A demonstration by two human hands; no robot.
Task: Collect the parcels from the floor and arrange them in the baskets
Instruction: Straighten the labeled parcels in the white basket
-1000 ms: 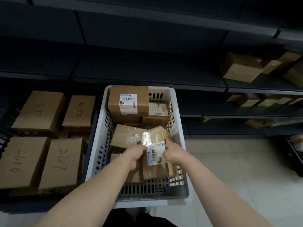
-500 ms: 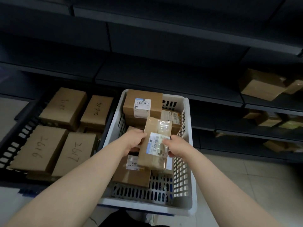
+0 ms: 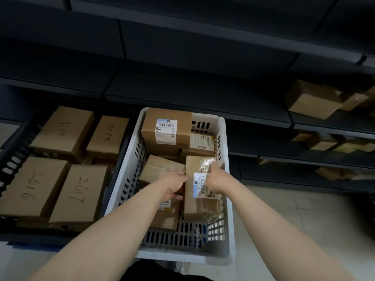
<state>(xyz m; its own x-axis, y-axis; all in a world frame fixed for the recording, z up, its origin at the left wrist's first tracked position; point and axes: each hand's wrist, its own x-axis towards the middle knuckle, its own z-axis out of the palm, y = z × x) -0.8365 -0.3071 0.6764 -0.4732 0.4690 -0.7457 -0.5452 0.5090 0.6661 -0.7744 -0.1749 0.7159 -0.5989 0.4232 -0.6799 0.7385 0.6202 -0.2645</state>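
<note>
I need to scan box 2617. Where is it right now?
Head view, lower left: box 2617 lies in the dark basket, right beside box 2616 and just left of the white basket.

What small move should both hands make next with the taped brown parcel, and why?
Probably settle it flat and let go: the left hand and right hand grip the taped brown cardboard parcel low inside the white slotted plastic basket.
</note>
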